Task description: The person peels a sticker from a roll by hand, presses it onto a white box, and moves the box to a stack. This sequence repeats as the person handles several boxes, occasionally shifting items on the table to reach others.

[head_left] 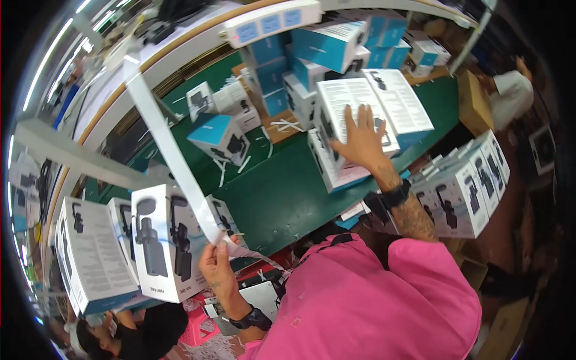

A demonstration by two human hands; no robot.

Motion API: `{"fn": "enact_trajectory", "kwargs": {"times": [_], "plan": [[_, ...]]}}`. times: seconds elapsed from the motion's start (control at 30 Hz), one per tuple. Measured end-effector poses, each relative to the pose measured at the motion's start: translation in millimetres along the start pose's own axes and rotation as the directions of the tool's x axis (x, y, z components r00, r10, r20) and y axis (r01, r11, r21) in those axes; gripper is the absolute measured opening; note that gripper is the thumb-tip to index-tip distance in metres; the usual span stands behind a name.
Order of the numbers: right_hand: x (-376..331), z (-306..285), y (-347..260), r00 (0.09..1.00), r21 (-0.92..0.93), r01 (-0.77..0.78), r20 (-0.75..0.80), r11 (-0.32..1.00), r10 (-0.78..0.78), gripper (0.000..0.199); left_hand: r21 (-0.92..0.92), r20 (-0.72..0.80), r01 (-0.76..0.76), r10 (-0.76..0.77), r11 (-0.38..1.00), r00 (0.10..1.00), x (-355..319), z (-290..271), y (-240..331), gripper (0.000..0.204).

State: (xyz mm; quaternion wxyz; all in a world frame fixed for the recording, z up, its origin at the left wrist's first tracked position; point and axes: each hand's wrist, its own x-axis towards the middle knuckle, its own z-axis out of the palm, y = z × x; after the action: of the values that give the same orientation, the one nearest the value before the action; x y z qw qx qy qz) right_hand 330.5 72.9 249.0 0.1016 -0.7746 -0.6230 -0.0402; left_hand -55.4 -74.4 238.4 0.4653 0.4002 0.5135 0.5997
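Note:
My right hand [362, 143] lies open with its fingers spread on the printed face of a white box [342, 90]. That box rests on another white box [327, 171], and a third carton [402, 99] lies beside it to the right. At lower left, my left hand [219, 267] pinches a thin white strip [249, 252] between thumb and fingers. The strip trails right toward my pink clothing. A long white bar [171, 144] slants down to just above this hand; whether they touch I cannot tell. Close left of the hand stand large white product boxes [157, 240].
The green tabletop [270, 207] carries a blue-topped box [219, 138] and loose white strips [288, 125]. Stacked blue-and-white boxes [330, 45] fill the back, below a power strip [273, 23]. More boxes [462, 192] stand at right. People are nearby at lower left and far right.

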Motion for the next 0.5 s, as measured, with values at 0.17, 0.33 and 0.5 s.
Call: {"fn": "enact_trajectory", "kwargs": {"times": [0.17, 0.33, 0.5], "plan": [[6, -17, -22, 0.985, -0.104, 0.115, 0.139, 0.988, -0.1, 0.093, 0.07, -0.033, 0.109, -0.107, 0.992, 0.994, -8, -3, 3, 0.028], [45, 9, -148, 0.846, 0.551, 0.45, -0.01, 0.703, -0.533, 0.092, 0.058, -0.098, 0.158, -0.152, 0.986, 0.984, -2, 9, 7, 0.026], [129, 102, -286, 0.828, 0.409, 0.366, 0.267, 0.836, -0.493, 0.139, 0.107, -0.122, 0.166, -0.153, 0.98, 0.981, -5, 17, 16, 0.026]]}}
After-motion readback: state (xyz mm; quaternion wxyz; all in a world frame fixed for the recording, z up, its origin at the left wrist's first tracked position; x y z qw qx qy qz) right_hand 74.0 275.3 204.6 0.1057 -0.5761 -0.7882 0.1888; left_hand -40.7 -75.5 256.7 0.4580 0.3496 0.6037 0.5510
